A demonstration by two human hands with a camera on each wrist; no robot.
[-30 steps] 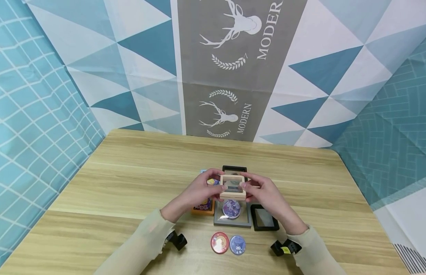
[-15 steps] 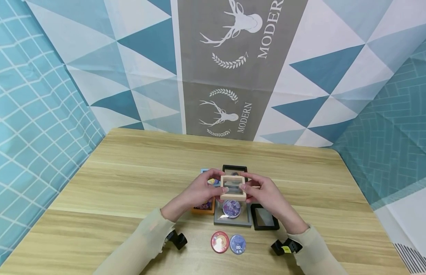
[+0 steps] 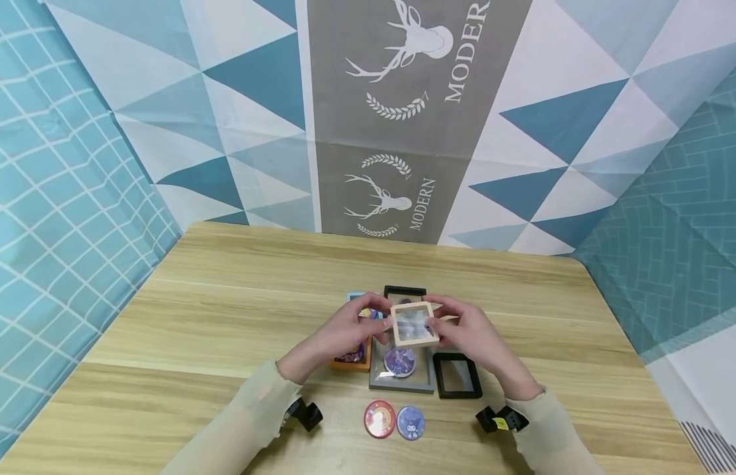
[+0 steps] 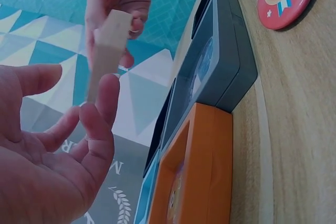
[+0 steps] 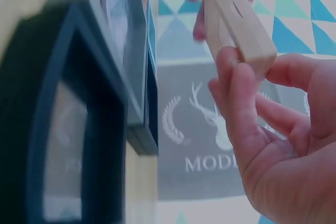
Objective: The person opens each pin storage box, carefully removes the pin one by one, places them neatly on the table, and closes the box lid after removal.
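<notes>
"How do the arms (image 3: 239, 419) lie?"
"Both reach forward, slanting inward toward each other."
"And the right hand (image 3: 467, 330)?"
"Pinching, the thumb (image 5: 296, 70) opposite the fingers (image 5: 242, 98)."
"The left hand (image 3: 346, 325)?"
"Its fingers are loosely bent, thumb standing apart from them."

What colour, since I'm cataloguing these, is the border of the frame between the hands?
Pale beige, as the frame shows best in the head view.

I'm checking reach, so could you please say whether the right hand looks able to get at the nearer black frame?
Probably yes: the nearer black frame lies uncovered, but the right hand holds the pale frame.
</notes>
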